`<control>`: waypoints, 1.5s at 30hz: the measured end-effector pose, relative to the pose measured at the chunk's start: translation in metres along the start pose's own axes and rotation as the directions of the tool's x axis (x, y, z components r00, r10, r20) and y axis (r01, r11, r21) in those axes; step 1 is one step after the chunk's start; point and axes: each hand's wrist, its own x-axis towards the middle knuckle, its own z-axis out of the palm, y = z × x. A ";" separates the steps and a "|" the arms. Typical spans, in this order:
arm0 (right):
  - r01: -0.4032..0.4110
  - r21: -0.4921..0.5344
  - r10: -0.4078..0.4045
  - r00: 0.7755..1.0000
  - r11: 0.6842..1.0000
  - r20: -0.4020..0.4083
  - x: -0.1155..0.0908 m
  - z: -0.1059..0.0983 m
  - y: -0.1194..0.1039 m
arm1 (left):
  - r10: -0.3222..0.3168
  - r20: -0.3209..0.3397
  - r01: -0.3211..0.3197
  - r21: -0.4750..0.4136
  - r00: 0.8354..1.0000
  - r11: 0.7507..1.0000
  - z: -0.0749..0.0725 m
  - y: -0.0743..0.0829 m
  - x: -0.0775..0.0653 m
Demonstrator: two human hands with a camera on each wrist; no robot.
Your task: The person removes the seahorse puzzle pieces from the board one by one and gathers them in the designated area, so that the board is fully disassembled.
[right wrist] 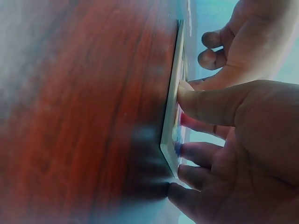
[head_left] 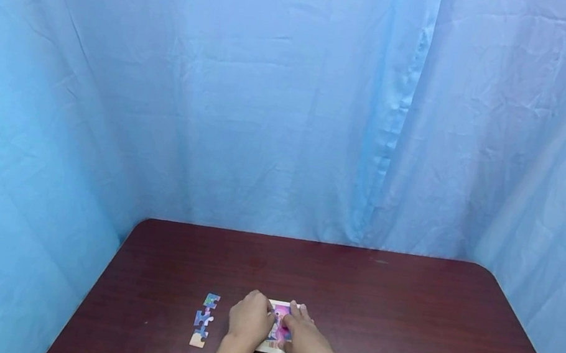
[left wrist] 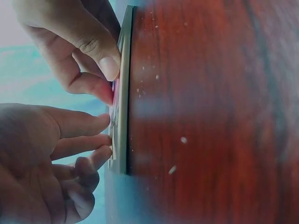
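Observation:
A small jigsaw puzzle in a pale-rimmed tray (head_left: 272,349) lies flat on the table, its picture pink and blue. My left hand (head_left: 252,317) is over the tray's left part, outer fingers curled. In the left wrist view, its thumb and fingertips (left wrist: 106,122) pinch a thin pale puzzle piece (left wrist: 114,150) low against the surface. My right hand (head_left: 308,340) spreads over the right side. Its thumb (right wrist: 189,99) presses the near rim, and its other fingertips touch the picture and the right edge. The hands hide much of the picture.
Several loose jigsaw pieces (head_left: 203,319) lie in a rough column left of the tray. The dark red-brown table (head_left: 404,324) extends to both sides and behind. Blue cloth curtains (head_left: 286,95) hang around its back and sides.

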 end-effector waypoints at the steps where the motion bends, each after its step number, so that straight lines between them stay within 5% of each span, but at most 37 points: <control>1: -0.002 0.011 0.002 1.000 1.000 0.003 0.000 0.000 0.000 | 0.001 0.002 -0.001 -0.005 1.000 1.000 -0.001 0.001 0.000; 14: -0.023 0.036 0.022 1.000 0.999 0.023 0.003 -0.001 -0.001 | -0.043 -0.028 0.042 -0.044 0.999 0.998 0.002 0.002 0.005; 30: -0.041 0.022 0.040 0.998 0.999 0.040 0.005 -0.003 -0.003 | -0.141 0.000 0.135 -0.270 0.990 0.953 -0.007 -0.003 0.006; 45: -0.039 0.043 0.039 0.999 0.998 0.015 0.000 0.000 -0.004 | -0.257 -0.033 0.241 -0.247 0.966 0.938 -0.030 -0.038 -0.007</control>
